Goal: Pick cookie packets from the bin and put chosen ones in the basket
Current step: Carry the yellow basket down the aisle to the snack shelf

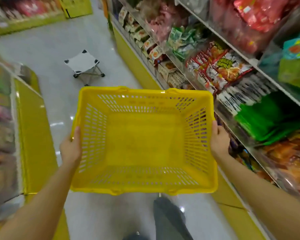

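1. The left hand (71, 148) grips the left rim of the yellow basket (142, 188), fingers wrapped round the edge.
2. The right hand (219, 142) grips the right rim likewise.
3. The basket hangs level between both hands.
4. Snack packets (223, 66) fill shelves right of the right fingers; a folding stool (83, 64) stands beyond.

Basket (142, 91) between left hand (70, 148), right hand (219, 141)

- Type of place: a shop, viewed along a snack aisle.
- Tiered shelves (220, 35) on the right, packed with packets (222, 66) in bright printed wrappers.
- A yellow-sided display unit (33, 127) on the left, also stocked.
- A glossy floor (50, 49) forms the aisle between them.
- A slotted yellow plastic basket (145, 188).
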The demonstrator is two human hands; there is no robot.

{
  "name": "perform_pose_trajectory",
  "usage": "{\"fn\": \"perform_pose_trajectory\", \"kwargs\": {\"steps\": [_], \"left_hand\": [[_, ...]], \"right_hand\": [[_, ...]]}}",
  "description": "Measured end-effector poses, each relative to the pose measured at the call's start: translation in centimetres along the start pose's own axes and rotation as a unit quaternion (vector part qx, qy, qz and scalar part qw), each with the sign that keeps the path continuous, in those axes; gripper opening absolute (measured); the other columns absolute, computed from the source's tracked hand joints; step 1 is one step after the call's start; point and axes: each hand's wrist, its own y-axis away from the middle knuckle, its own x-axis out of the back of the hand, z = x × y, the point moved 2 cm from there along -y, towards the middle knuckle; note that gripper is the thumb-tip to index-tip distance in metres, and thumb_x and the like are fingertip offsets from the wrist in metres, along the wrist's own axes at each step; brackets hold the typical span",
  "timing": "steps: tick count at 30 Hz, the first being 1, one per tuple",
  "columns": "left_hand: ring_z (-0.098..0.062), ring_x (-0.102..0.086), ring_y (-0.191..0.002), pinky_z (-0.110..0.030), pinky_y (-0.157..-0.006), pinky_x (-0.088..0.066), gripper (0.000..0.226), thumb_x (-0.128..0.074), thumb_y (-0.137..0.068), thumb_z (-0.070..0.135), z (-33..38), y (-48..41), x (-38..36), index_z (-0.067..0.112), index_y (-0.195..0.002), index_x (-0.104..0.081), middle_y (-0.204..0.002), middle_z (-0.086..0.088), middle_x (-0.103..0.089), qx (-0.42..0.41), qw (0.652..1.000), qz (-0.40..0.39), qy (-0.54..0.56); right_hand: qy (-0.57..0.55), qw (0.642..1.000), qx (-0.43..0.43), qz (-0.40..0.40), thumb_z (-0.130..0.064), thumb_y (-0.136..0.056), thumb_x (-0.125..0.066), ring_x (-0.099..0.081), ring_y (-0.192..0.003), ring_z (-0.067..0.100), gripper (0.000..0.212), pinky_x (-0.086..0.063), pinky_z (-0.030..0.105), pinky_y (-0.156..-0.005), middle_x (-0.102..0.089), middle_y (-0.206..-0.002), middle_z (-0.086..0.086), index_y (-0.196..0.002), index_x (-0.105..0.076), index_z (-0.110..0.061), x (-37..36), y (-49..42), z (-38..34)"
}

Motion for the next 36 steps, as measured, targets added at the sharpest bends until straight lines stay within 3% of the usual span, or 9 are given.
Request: {"fn": "perform_pose_trajectory", "kwargs": {"steps": [3,7,10,16,19,23,28,31,36], "left_hand": [[-0.046,-0.056,-0.096,-0.044,-0.071,-0.040,0.051,-0.038,-0.098,0.038,1.3,-2.7,0.3,-0.007,-0.089,-0.060,-0.094,-0.037,-0.059,-0.002,0.999,0.033,0.009],[-0.025,-0.049,-0.075,-0.034,-0.062,-0.029,0.048,-0.038,-0.099,0.031,2.6,-6.7,1.3,-0.010,-0.087,-0.058,-0.093,-0.040,-0.058,0.004,0.997,0.072,0.018],[-0.043,-0.054,-0.083,-0.038,-0.064,-0.027,0.052,-0.038,-0.099,0.032,2.5,-10.7,2.2,-0.016,-0.086,-0.055,-0.094,-0.042,-0.055,0.035,0.994,0.104,0.025],[-0.019,-0.037,-0.082,-0.020,-0.060,-0.020,0.046,-0.038,-0.099,0.031,3.3,-19.5,3.4,-0.009,-0.095,-0.060,-0.103,-0.037,-0.058,0.067,0.990,0.123,0.033],[-0.022,-0.046,-0.080,-0.029,-0.064,-0.026,0.044,-0.038,-0.099,0.033,3.8,-24.5,3.6,-0.005,-0.084,-0.057,-0.096,-0.036,-0.059,0.079,0.989,0.114,0.046],[-0.045,-0.054,-0.098,-0.046,-0.079,-0.039,0.051,-0.040,-0.098,0.035,4.7,-31.3,2.6,-0.013,-0.091,-0.057,-0.100,-0.039,-0.057,0.088,0.989,0.116,0.039],[-0.030,-0.056,-0.088,-0.041,-0.073,-0.039,0.049,-0.040,-0.097,0.039,5.5,-40.0,0.3,-0.004,-0.088,-0.060,-0.091,-0.027,-0.061,0.085,0.991,0.090,0.042],[-0.042,-0.056,-0.101,-0.047,-0.082,-0.040,0.053,-0.038,-0.097,0.040,6.0,-44.8,-0.6,-0.008,-0.097,-0.060,-0.102,-0.032,-0.061,0.108,0.989,0.097,0.027],[-0.048,-0.053,-0.102,-0.050,-0.083,-0.040,0.058,-0.037,-0.097,0.045,6.2,-53.0,-1.6,-0.009,-0.100,-0.059,-0.104,-0.036,-0.059,0.135,0.985,0.106,0.016]], "right_hand": [[-0.015,0.999,0.035,-0.032,-0.041,-0.099,-0.032,-0.054,-0.089,0.028,0.045,-0.030,0.031,-0.070,-0.056,-0.090,0.016,-0.091,-0.057,-0.004,-2.8,-4.4,-4.7],[-0.004,0.996,0.058,-0.074,-0.045,-0.098,-0.031,-0.045,-0.081,0.018,0.042,-0.029,0.032,-0.068,-0.048,-0.073,0.000,-0.076,-0.044,-0.011,-7.5,-9.0,-10.8],[0.012,0.991,0.084,-0.108,-0.045,-0.098,-0.031,-0.045,-0.076,0.018,0.041,-0.026,0.030,-0.064,-0.044,-0.067,-0.004,-0.067,-0.041,-0.021,-12.0,-11.4,-15.7],[0.021,0.982,0.136,-0.128,-0.042,-0.099,-0.032,-0.042,-0.064,0.019,0.044,-0.027,0.033,-0.059,-0.044,-0.065,0.001,-0.063,-0.041,-0.018,-20.1,-15.0,-24.1],[0.029,0.980,0.142,-0.133,-0.043,-0.098,-0.031,-0.047,-0.075,0.019,0.038,-0.030,0.031,-0.066,-0.052,-0.079,0.005,-0.081,-0.052,-0.016,-23.3,-17.1,-27.1],[0.032,0.983,0.127,-0.129,-0.044,-0.098,-0.031,-0.046,-0.068,0.024,0.048,-0.029,0.035,-0.058,-0.048,-0.067,0.007,-0.066,-0.043,-0.010,-27.3,-20.5,-29.9],[0.032,0.978,0.132,-0.155,-0.041,-0.099,-0.030,-0.049,-0.080,0.022,0.046,-0.031,0.034,-0.067,-0.055,-0.082,0.010,-0.081,-0.054,-0.006,-33.4,-25.6,-33.8],[0.043,0.974,0.138,-0.175,-0.040,-0.099,-0.030,-0.046,-0.074,0.024,0.051,-0.028,0.034,-0.061,-0.051,-0.077,0.013,-0.079,-0.052,0.001,-37.6,-28.6,-36.9],[0.072,0.970,0.116,-0.199,-0.043,-0.099,-0.028,-0.049,-0.082,0.024,0.048,-0.031,0.033,-0.068,-0.053,-0.084,0.012,-0.085,-0.054,-0.006,-45.0,-33.1,-42.0]]}}
